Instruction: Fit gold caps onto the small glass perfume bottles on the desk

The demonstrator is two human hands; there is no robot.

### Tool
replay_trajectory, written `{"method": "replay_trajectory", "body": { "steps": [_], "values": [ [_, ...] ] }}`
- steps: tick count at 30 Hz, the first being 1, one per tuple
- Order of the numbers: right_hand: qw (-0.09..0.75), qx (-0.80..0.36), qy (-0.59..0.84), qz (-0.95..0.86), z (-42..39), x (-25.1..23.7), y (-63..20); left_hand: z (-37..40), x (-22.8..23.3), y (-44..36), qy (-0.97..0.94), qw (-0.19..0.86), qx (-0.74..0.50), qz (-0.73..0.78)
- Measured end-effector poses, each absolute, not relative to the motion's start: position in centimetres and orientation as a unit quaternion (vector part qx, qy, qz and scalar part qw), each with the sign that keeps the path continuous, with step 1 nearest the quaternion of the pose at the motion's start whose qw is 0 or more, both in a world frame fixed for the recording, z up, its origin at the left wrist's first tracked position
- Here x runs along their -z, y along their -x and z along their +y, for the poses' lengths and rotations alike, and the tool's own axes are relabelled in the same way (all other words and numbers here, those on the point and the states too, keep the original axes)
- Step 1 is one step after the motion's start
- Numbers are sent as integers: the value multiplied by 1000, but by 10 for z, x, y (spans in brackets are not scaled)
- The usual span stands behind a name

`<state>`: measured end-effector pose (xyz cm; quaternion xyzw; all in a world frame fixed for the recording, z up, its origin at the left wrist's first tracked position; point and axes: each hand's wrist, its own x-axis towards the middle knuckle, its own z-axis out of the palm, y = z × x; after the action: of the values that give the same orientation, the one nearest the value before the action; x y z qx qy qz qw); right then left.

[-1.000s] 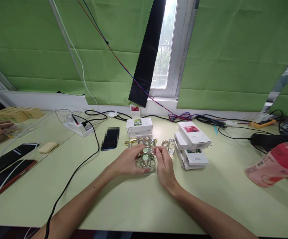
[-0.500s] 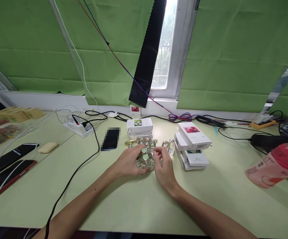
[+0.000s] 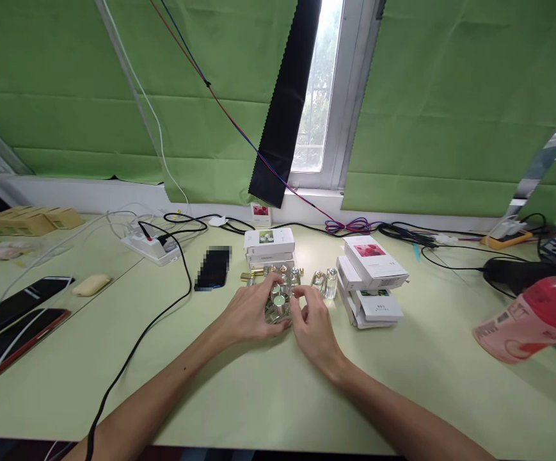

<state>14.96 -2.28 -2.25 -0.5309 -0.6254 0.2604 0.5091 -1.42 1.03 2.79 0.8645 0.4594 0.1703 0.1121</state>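
My left hand (image 3: 253, 312) curves round a clear glass dish (image 3: 272, 315), thumb at the front and fingers behind. Inside the dish stands a silver cap with a pale green top (image 3: 279, 302), with a second one partly covered by my fingers. At the dish's right side is my right hand (image 3: 313, 323), its fingers curled and thumb and forefinger close together; what they hold, if anything, is hidden. Several small glass bottles (image 3: 295, 276) with gold tops stand just behind my hands. Two more clear bottles (image 3: 330, 283) are to the right.
White boxes are stacked behind (image 3: 270, 242) and to the right (image 3: 373, 262). A blurred-out phone (image 3: 214, 269) lies left of my hands. A black cable (image 3: 148, 328) crosses the left side from a power strip (image 3: 150, 246). A pink bottle (image 3: 530, 320) lies tilted at right.
My right hand has moved slightly left, its fingers drawing closer to the dish. The silver caps have shifted a little left. Another person's hand at the far left has left the view.
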Motion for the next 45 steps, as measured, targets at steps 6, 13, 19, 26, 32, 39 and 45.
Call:
{"method": "replay_trajectory", "body": {
  "steps": [6, 13, 19, 26, 32, 39, 45],
  "values": [
    [500, -279, 518, -636, -23, 22, -149, 10, -27, 15, -865, 92, -164, 466],
    [496, -286, 510, -642, -23, 22, -149, 9, -33, 16, -867, 80, -140, 471],
    [499, -280, 506, -646, -22, 25, -149, 6, -37, 16, -869, 67, -124, 473],
    [489, -282, 511, -648, -23, 23, -150, 3, -41, 15, -875, 40, -107, 470],
    [495, -277, 503, -652, -22, 24, -149, 0, -46, 14, -872, 27, -85, 482],
    [497, -262, 505, -655, -22, 24, -148, -8, -46, 15, -847, 28, -70, 526],
    [488, -270, 507, -657, -24, 23, -147, -18, -38, 29, -826, 28, -105, 554]
  ]
}}
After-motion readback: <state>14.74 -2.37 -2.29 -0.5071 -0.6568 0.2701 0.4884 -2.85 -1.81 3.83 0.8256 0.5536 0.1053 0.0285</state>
